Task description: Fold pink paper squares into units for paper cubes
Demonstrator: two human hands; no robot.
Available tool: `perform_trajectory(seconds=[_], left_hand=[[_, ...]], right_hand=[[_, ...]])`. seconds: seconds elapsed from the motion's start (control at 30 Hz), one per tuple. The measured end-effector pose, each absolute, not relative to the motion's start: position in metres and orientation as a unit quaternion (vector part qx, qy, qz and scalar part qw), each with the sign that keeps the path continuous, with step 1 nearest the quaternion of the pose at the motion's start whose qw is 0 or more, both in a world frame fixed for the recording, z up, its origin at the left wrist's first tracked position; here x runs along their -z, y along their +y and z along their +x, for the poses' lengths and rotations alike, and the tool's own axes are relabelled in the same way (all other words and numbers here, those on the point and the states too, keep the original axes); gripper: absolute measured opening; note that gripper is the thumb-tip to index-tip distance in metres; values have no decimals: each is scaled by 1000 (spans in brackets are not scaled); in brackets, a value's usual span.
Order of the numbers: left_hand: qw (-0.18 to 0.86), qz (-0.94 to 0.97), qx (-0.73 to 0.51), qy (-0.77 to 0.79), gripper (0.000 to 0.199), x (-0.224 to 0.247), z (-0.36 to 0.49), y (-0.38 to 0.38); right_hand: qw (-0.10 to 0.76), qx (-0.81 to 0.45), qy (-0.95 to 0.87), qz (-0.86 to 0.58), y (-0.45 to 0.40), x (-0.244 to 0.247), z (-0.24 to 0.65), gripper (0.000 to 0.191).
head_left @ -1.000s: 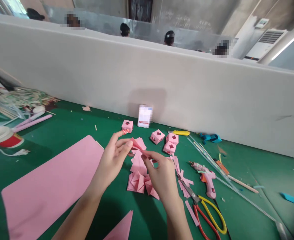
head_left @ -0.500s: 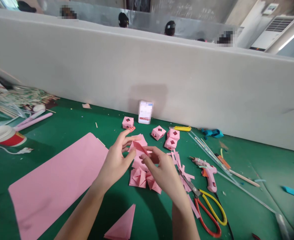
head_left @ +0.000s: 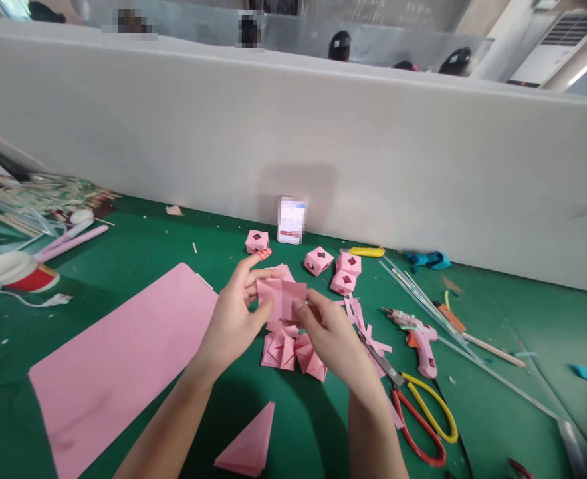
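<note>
A small creased piece of pink paper [head_left: 282,298] is held up between both hands. My left hand [head_left: 238,313] pinches its left side, with a red-and-white wrap on the index fingertip. On its right side my right hand [head_left: 327,326] has thumb and fingers closed. Beneath and behind it lie more pink papers, partly hidden. Folded pink pieces [head_left: 279,350] rest just below the hands, and a folded pink triangle stack [head_left: 248,442] lies nearer to me. Several pink paper boxes with diamond holes, one of them [head_left: 318,261] in the middle, stand beyond the hands.
Left: large pink sheet [head_left: 123,366], paper cup [head_left: 34,276], stick pile. Right: pink strips, scissors [head_left: 423,426], glue gun [head_left: 423,339], clear rods, yellow cutter [head_left: 367,252]. A lit phone [head_left: 292,221] leans on the white partition [head_left: 198,133]; people's heads show beyond it.
The held paper, folded to a raised point before, is now opened out flatter, facing me. My right hand has shifted slightly. The view has moved a little.
</note>
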State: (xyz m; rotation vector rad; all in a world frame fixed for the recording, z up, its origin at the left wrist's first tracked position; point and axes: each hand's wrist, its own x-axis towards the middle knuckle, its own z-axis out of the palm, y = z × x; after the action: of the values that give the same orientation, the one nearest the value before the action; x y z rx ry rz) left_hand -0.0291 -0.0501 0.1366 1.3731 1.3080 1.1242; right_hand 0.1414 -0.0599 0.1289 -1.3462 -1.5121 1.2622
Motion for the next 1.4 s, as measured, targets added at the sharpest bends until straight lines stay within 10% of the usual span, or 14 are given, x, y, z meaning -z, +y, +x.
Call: perform_trajectory(seconds=[0.53,1.4], left_hand=[[441,544,-448,556,54,-141,-37,-50],[405,595,-403,564,41,-147,-42,-52]], right_hand=[[484,-511,-532,-471,-54,-132,145,31],[401,-605,-507,-465,-56,-129,142,33]])
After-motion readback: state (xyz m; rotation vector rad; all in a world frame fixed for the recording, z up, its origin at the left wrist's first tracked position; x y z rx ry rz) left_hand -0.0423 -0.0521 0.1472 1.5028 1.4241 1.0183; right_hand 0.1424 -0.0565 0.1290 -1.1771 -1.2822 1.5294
